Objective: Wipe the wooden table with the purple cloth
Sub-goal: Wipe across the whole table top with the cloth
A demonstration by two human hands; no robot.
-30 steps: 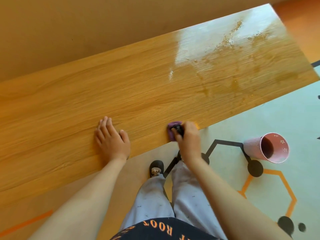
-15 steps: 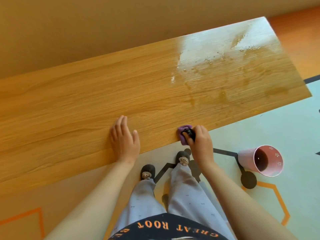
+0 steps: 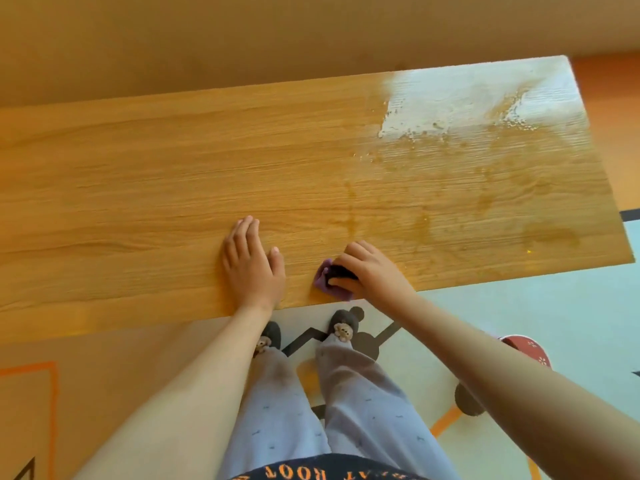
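The wooden table (image 3: 173,188) stretches across the view, with wet smears and crumbs on its right part (image 3: 485,140). My right hand (image 3: 370,271) grips the bunched purple cloth (image 3: 323,280) and presses it on the tabletop close to the near edge. Most of the cloth is hidden under my fingers. My left hand (image 3: 251,265) lies flat on the wood just left of the cloth, fingers together, holding nothing.
A pink cup (image 3: 526,349) lies on the patterned floor at the right, mostly hidden behind my right forearm. My legs and slippers (image 3: 341,325) stand right at the table's near edge. A wall runs behind the table.
My right hand with the cloth has moved from the table's near edge onto the tabletop. The view has shifted, bringing more of the table's right end into sight.
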